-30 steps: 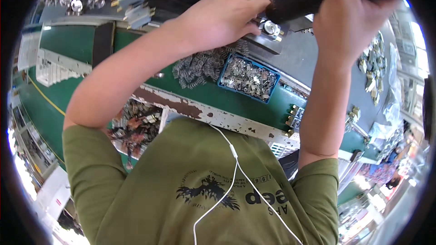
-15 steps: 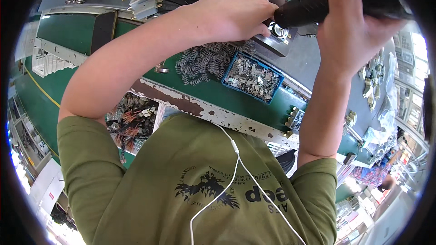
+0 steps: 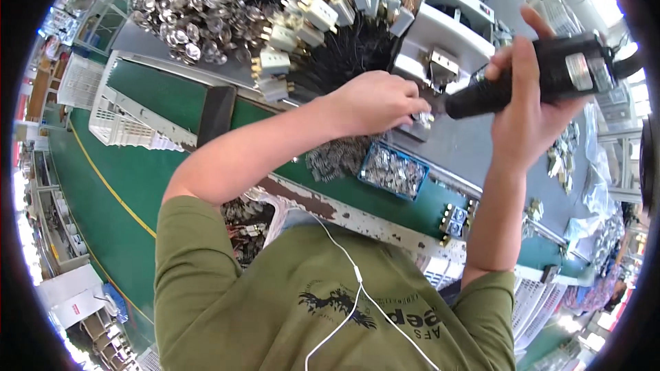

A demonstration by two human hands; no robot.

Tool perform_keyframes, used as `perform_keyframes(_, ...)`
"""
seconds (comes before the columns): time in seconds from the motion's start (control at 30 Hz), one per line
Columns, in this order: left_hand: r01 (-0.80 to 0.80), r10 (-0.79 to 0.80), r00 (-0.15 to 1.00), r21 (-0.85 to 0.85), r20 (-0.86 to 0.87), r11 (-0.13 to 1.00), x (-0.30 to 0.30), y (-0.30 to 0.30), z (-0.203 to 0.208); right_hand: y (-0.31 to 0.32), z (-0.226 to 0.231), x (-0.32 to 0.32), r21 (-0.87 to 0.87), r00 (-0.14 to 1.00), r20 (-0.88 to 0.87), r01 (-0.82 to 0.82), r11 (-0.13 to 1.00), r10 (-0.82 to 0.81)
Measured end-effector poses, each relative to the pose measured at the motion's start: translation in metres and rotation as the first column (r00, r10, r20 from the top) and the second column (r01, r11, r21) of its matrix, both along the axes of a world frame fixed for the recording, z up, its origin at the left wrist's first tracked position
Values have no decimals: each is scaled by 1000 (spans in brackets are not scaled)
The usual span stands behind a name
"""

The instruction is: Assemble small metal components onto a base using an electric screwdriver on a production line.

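Note:
My right hand (image 3: 526,106) is wrapped round a black power screwdriver (image 3: 543,72), held nearly level with its nose pointing left. Just left of that nose is my left hand (image 3: 378,102), its fingers curled and pinched together over a small metal fixture (image 3: 412,130). A shiny piece (image 3: 424,121) shows at the fixture below my fingertips. Whatever the left fingers hold is hidden behind them. In front of the fixture, a blue tray (image 3: 362,177) is filled with small metal parts. Beside it lies a heap of springs (image 3: 333,158).
Behind my left arm are white plug-like blocks (image 3: 320,14) with black cables (image 3: 350,51) and a pile of shiny metal cups (image 3: 199,14). A white machine (image 3: 454,31) stands behind the fixture. Small assemblies (image 3: 455,221) sit near the bench edge. White earphone wires (image 3: 357,275) hang over my shirt.
My view has tilted up, showing more of the bench's far side. The screwdriver's nose is a little farther from my left fingers, which stay at the fixture.

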State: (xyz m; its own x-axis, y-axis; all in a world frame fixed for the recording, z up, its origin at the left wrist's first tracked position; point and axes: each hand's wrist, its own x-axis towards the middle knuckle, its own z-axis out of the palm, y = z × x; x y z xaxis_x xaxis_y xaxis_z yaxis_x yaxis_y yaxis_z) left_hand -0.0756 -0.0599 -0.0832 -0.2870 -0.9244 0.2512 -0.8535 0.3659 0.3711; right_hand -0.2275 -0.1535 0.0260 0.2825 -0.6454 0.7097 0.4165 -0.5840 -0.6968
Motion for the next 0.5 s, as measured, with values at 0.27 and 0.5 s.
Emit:
perform_keyframes(0.27, -14, 24, 996, -127, 83, 992, -1, 16, -2, -37, -26, -22, 3, 956, -236, 178, 984, -172)
perform_keyframes(0.5, -330, 474, 854, -481, 215, 812, 65, 44, 67, -37, -45, -71, -314, 979, 17, 199, 928, -204)
